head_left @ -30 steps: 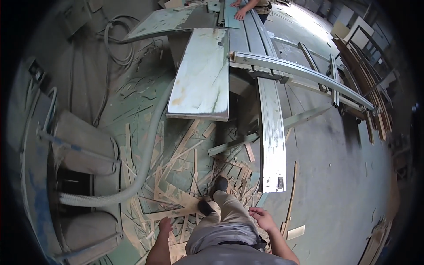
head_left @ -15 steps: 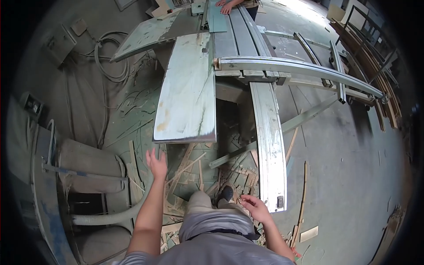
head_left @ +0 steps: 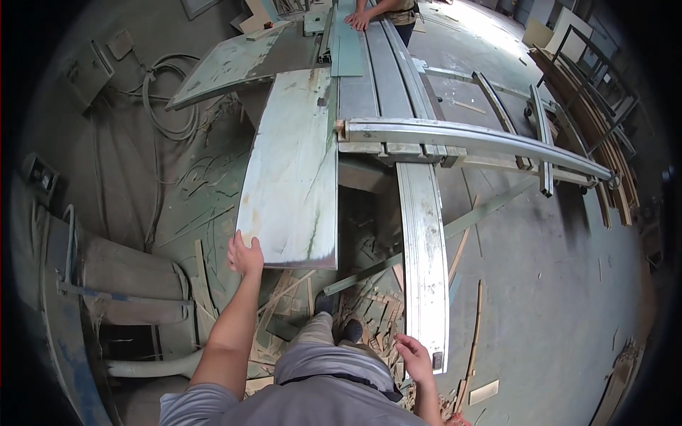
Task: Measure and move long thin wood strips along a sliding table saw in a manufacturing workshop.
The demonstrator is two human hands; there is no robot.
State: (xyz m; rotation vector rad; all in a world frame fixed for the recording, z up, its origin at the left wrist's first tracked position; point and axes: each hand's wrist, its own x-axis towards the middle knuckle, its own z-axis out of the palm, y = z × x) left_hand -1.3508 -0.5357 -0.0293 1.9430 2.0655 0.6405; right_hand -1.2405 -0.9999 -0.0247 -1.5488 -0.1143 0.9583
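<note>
- head view: the pale tabletop [head_left: 291, 170] stands ahead of the person [head_left: 327, 397].
- the left hand [head_left: 245, 254] lies at the tabletop's near left corner, fingers spread, thumb on top, not clenched.
- the right hand [head_left: 418, 358], released and loosely curled, is right of the tabletop by a metal rail's near end [head_left: 426, 305]; contact cannot be told.
- a co-worker's hands [head_left: 357, 20] rest on a green board [head_left: 347, 57] at the tabletop's far right corner.
- wood scraps [head_left: 380, 302] lie below the tabletop's near edge.

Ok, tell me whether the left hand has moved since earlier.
Yes: the left hand has moved forward, from short of the white tabletop to its near-left corner.
</note>
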